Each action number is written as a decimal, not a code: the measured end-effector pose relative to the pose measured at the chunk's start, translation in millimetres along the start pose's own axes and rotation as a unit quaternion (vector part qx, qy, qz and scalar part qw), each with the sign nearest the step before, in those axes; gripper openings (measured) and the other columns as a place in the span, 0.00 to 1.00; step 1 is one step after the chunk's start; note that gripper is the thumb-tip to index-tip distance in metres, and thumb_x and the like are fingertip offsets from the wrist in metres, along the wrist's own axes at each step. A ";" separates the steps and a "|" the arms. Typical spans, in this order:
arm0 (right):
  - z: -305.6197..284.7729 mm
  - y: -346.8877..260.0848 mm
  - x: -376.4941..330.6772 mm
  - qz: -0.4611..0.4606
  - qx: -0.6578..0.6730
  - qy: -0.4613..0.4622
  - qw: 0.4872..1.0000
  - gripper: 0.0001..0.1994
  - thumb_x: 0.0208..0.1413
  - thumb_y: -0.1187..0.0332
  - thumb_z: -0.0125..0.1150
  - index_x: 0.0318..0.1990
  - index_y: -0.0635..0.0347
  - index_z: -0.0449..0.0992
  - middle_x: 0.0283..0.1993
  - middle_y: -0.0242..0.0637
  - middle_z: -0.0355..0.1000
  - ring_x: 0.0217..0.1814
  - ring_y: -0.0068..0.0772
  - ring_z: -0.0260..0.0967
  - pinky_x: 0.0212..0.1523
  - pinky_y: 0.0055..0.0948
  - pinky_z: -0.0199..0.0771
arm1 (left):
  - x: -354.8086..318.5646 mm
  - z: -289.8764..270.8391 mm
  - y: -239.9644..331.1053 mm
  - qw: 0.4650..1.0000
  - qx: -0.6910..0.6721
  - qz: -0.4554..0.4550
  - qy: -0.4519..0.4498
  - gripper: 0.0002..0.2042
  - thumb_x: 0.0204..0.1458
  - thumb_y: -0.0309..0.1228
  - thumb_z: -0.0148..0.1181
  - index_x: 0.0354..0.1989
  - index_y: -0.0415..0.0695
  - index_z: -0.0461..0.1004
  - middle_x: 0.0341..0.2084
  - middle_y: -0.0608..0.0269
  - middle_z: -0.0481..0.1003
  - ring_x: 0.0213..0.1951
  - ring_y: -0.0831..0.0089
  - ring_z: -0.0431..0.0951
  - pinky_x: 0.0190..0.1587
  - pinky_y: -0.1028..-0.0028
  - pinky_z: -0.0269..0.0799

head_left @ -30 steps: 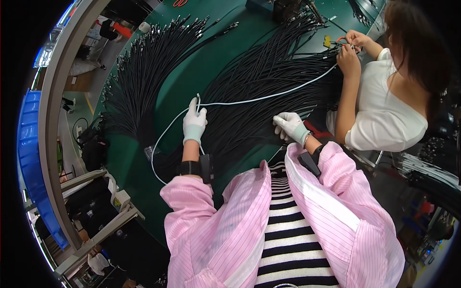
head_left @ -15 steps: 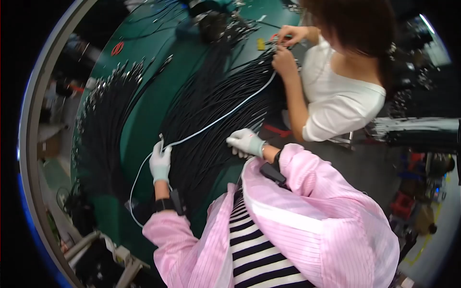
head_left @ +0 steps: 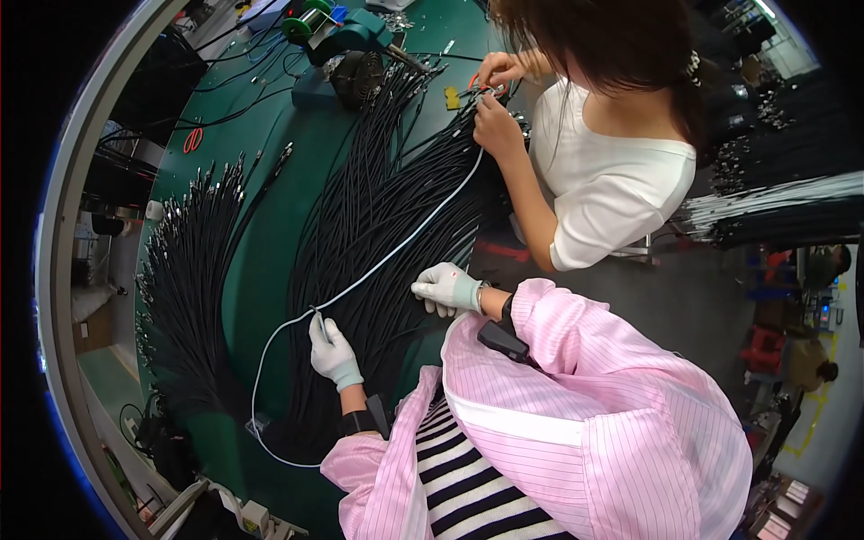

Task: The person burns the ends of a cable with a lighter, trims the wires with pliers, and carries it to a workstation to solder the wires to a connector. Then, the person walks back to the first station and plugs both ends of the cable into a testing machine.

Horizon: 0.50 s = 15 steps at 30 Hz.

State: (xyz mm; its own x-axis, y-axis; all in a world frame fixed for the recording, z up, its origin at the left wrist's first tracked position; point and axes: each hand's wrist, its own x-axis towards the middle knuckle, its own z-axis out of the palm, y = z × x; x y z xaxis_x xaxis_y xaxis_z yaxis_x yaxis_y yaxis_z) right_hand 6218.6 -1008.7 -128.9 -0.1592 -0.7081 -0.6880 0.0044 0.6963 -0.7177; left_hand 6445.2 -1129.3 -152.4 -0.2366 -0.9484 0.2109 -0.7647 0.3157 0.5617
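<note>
1. Your left hand, in a white knitted glove, pinches a slender white flexible cable between thumb and forefinger, the other fingers folded in.
2. Your right hand, in a matching glove, has its fingers curled; you cannot tell from this view whether they hold anything. It sits to the right of the white cable, apart from it, above the edge of a broad spread of thin black cables.
3. From your left fingertips, the white cable slants up and right across the black spread to the lower hand of a co-worker in a white top.
4. On the other side, it bends left and down in a wide loop, passing left of your left hand and curving back toward your left sleeve.
5. Beyond that loop, a second fan of black cables with silvery tips lies on the green tabletop.
</note>
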 end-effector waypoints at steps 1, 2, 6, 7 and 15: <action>0.2 0.3 -0.4 -0.003 0.000 -0.001 1.000 0.15 0.57 0.58 0.46 0.30 0.58 0.73 0.20 0.29 0.72 0.11 0.19 0.64 0.11 0.20 0.64 | -1.1 0.3 1.9 1.000 0.000 0.002 -0.001 0.16 0.54 0.38 0.52 0.46 0.43 0.72 0.36 0.55 0.77 0.36 0.59 0.78 0.35 0.67 0.73; 0.2 0.2 -1.1 -0.006 0.000 -0.002 1.000 0.15 0.57 0.58 0.46 0.30 0.58 0.73 0.20 0.29 0.72 0.11 0.19 0.64 0.11 0.20 0.64 | -2.1 0.2 3.9 1.000 -0.003 -0.007 -0.004 0.16 0.54 0.38 0.51 0.46 0.42 0.72 0.37 0.54 0.76 0.37 0.59 0.78 0.37 0.67 0.73; -2.2 -3.1 -4.6 -0.001 -0.003 -0.003 1.000 0.15 0.57 0.57 0.45 0.31 0.58 0.73 0.20 0.29 0.72 0.12 0.19 0.64 0.11 0.21 0.65 | -2.4 1.6 6.4 1.000 -0.005 -0.019 -0.006 0.16 0.55 0.39 0.50 0.45 0.40 0.72 0.39 0.53 0.76 0.39 0.58 0.77 0.39 0.67 0.72; -2.8 -4.2 -5.5 0.003 -0.006 -0.004 1.000 0.15 0.56 0.57 0.45 0.31 0.58 0.73 0.20 0.29 0.72 0.12 0.19 0.64 0.12 0.21 0.65 | -2.6 2.6 5.8 1.000 -0.004 -0.015 -0.001 0.16 0.55 0.39 0.50 0.45 0.41 0.72 0.38 0.53 0.76 0.38 0.58 0.77 0.39 0.66 0.72; -2.7 -2.0 -3.7 -0.006 0.000 -0.006 1.000 0.15 0.55 0.57 0.45 0.32 0.58 0.74 0.21 0.29 0.72 0.12 0.20 0.64 0.12 0.22 0.65 | -1.9 6.9 -0.9 1.000 0.010 -0.012 0.009 0.15 0.54 0.39 0.50 0.44 0.43 0.73 0.36 0.55 0.77 0.36 0.58 0.78 0.36 0.65 0.73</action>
State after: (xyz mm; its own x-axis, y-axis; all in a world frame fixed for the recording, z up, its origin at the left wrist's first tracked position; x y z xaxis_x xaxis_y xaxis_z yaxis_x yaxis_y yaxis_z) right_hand 6216.6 -1007.1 -124.6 -0.1466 -0.7185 -0.6799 0.0032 0.6870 -0.7267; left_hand 6442.2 -1127.9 -158.8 -0.2076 -0.9550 0.2118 -0.7820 0.2921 0.5506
